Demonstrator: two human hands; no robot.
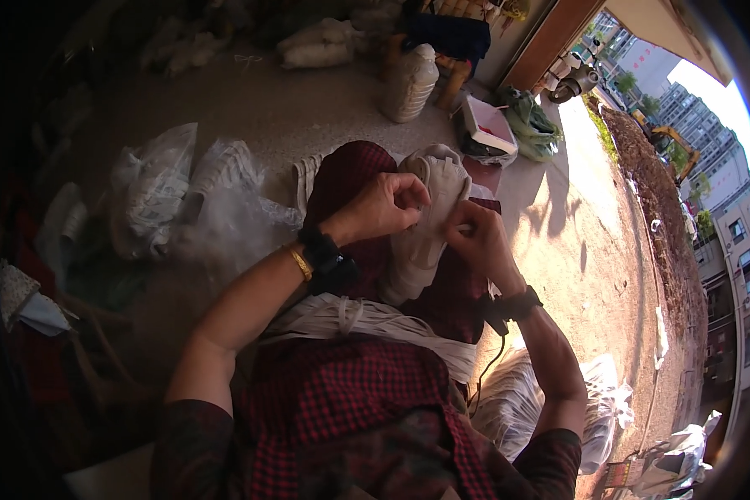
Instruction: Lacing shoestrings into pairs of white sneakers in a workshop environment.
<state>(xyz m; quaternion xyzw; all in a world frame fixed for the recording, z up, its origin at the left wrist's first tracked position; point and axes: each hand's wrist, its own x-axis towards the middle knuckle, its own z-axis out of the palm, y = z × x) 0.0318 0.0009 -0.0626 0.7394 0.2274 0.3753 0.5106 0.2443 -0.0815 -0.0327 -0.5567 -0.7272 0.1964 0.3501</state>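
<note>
A beige sneaker (429,212) rests on my lap, between my knees. My left hand (389,204) is at the shoe's left side, its fingers curled in a pinch near the lacing. On the opposite side my right hand (477,236) is closed the same way, thumb against fingers. Whatever is between the fingertips of either hand is too small to make out. A bundle of long whitish laces (350,319) lies across my lap, over a red and black checked apron (342,379).
Clear plastic bags (154,187) with pale contents lie on the floor to the left. Ahead stand a whitish plastic jug (411,83), a white box (486,125) and a green bag (532,125). More filled bags (517,400) sit by my right side, near the sunlit ground.
</note>
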